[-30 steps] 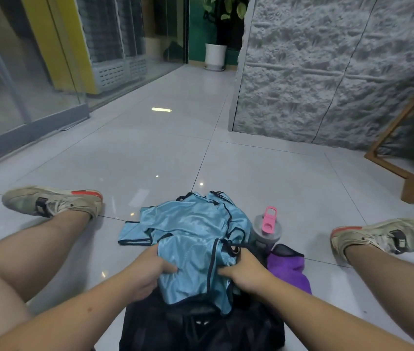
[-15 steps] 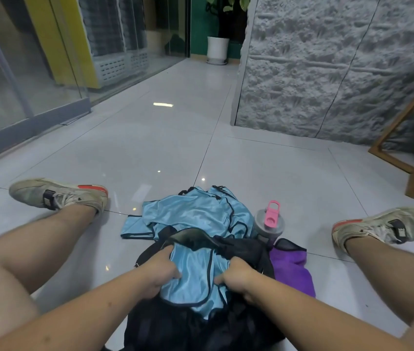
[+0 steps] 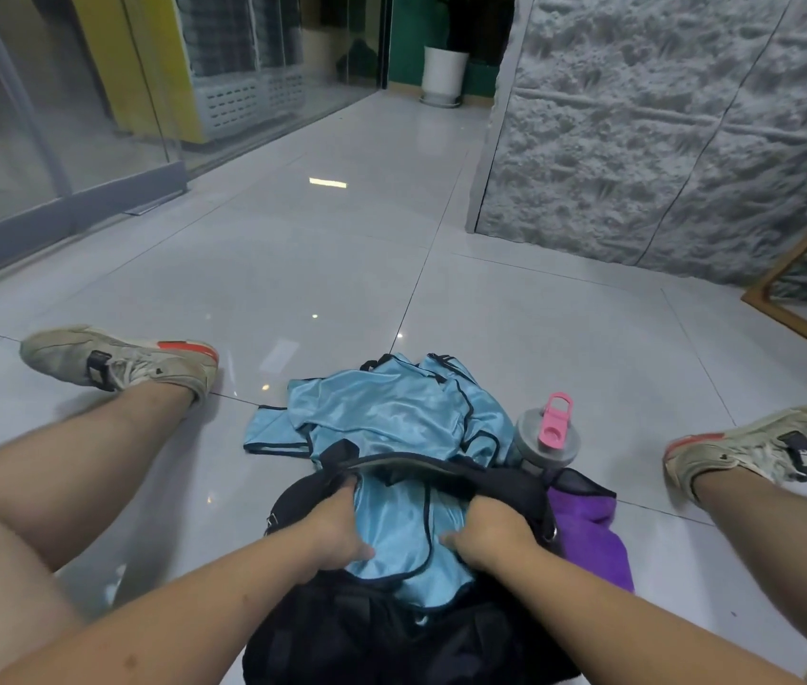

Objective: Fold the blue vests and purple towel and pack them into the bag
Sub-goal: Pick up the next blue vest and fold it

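While the person sits on the tiled floor, legs spread:
Bag: one black bag [image 3: 406, 635], mouth open.
Blue vests: one folded blue vest [image 3: 401, 531] in the mouth; a crumpled pile [image 3: 391, 412] behind, count unclear.
Hands: left hand [image 3: 334, 531] and right hand [image 3: 490, 531], fingers curled, both grip the folded vest.
Towel: one purple towel [image 3: 589, 536] beside the bag.
Bottle: one pink-capped bottle [image 3: 547, 440].

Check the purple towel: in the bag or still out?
Out. The purple towel lies on the floor against the black bag, on its right, outside the opening.
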Demonstrator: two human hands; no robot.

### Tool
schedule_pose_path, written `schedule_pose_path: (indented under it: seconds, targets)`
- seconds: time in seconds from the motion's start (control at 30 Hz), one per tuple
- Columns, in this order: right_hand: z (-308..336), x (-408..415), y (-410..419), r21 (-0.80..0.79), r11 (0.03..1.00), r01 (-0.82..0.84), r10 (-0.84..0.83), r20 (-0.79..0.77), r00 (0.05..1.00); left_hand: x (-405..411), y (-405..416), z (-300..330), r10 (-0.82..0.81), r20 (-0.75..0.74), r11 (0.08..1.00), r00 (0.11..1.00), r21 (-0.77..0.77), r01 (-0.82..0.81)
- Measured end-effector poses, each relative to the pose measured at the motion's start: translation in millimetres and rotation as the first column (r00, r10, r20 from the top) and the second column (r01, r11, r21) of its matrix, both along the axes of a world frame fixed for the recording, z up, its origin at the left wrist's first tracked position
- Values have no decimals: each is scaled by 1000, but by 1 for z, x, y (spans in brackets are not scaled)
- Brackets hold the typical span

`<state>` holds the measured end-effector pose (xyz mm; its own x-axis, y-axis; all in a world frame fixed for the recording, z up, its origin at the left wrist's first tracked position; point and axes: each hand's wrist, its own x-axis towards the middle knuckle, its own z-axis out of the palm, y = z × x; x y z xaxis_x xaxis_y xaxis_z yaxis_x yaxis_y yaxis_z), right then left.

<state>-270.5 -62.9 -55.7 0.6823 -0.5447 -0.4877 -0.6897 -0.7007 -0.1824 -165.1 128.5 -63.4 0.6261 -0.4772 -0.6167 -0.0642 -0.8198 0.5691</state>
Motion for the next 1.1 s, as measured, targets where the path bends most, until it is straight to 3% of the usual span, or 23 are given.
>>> schedule_pose_path:
  seconds: [0.2,0.3,0.43,0.57,0.7,0.8,0.93,1.1]
  targets:
    - [11,-4,3,-113,994,-8,10,10,1000,1,3,7,-188,-3,974,982,130,187]
    - [18,-3,2,-104,990,-93,84,-88,993,1,-1,6,-280,102,941,955,223,252]
    - [28,-6,-1,-62,980,-189,176,-172,969,-4,-5,3,-280,244,934,929,291,206]
    - [37,-8,2,-102,982,-161,162,5,987,-14,-8,10,-261,417,948,870,279,151]
    - [42,-14,4,18,983,-184,177,199,964,-27,-20,20,-396,581,918,711,222,329]
    - [43,-19,2,147,963,-228,185,259,948,-37,-37,16,-538,522,839,663,254,481]
    - [54,-26,-7,281,910,-304,236,249,939,-36,-41,4,-645,469,764,604,401,505]
    - [53,-22,-21,271,906,-324,322,52,945,-29,-39,-14,-635,333,769,697,357,530]
